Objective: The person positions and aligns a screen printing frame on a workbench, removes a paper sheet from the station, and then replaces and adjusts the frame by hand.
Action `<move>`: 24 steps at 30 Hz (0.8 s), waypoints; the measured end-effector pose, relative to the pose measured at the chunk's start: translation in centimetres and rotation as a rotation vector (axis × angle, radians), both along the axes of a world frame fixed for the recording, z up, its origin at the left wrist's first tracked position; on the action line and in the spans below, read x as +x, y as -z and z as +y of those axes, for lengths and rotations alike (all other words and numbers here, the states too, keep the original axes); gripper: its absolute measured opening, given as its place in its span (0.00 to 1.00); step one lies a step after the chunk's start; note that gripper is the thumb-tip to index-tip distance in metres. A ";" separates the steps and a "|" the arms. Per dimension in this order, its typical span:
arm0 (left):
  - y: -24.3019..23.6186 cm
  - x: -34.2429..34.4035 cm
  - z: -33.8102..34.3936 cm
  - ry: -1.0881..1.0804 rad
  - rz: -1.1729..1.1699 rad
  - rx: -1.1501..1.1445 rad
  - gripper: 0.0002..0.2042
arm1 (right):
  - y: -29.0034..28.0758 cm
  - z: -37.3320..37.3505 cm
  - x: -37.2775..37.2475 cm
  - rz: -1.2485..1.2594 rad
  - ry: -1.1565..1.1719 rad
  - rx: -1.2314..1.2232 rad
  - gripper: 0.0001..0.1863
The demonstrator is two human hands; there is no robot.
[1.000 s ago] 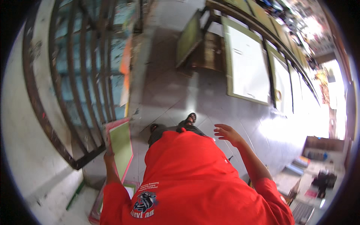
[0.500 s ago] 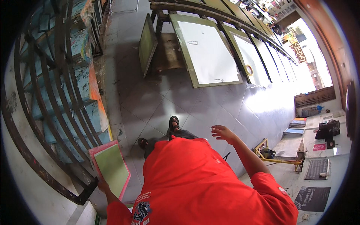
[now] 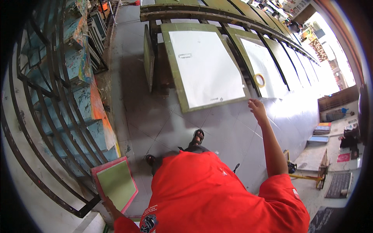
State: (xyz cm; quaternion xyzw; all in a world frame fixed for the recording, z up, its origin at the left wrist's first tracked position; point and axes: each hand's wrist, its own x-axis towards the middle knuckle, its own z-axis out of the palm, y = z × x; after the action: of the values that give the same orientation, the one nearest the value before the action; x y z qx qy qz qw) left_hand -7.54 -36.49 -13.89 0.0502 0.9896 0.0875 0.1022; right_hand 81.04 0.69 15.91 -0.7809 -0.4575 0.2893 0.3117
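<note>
Low on the left, my left hand is closed on the lower edge of a silk-screen frame. The frame has a pink-red rim and yellow-green mesh, and stands tilted beside the metal railing. My right hand is stretched forward, its fingers loosely bent and nothing visible in them. Its fingertips are at the near right corner of a green printing board; I cannot tell whether they touch it. A large white sheet lies on that board. Just beyond the hand, a yellow tape roll rests on the neighbouring board.
A dark metal railing and paint-stained blue steps run along the left. More boards line the long rack going right. Another board stands on edge beneath it. A yellow metal stand is at the right.
My right hand has reached forward to the board's near corner. My view has shifted closer to the boards as I step on. The pink-rimmed frame stays in my left hand.
</note>
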 end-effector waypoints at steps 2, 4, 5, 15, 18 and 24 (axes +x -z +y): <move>0.7 2.6 1.3 0.203 0.061 -0.052 0.35 | 0.7 3.8 2.7 -0.084 -0.039 0.089 0.22; 0.4 7.2 5.3 0.266 0.009 0.239 0.33 | 0.2 7.5 3.6 -0.097 -0.077 0.160 0.22; -0.1 9.6 8.3 0.304 -0.011 0.386 0.32 | 0.8 9.2 4.5 -0.081 -0.103 0.178 0.21; -24.1 50.7 40.5 1.116 -0.228 0.815 0.29 | 4.5 14.7 7.9 -0.078 -0.298 0.024 0.26; -26.2 54.4 42.9 1.299 -0.161 0.764 0.30 | 4.5 14.9 8.0 -0.118 -0.265 0.022 0.26; -23.5 56.2 43.9 1.369 -0.116 0.682 0.34 | 5.5 14.1 8.4 -0.180 -0.265 -0.013 0.18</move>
State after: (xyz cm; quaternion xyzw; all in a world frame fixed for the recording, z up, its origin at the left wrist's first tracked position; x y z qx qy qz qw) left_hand 48.67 7.44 9.64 0.6761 0.6489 0.3079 0.1643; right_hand 89.43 14.82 10.42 -0.7384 -0.5808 0.2599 0.2232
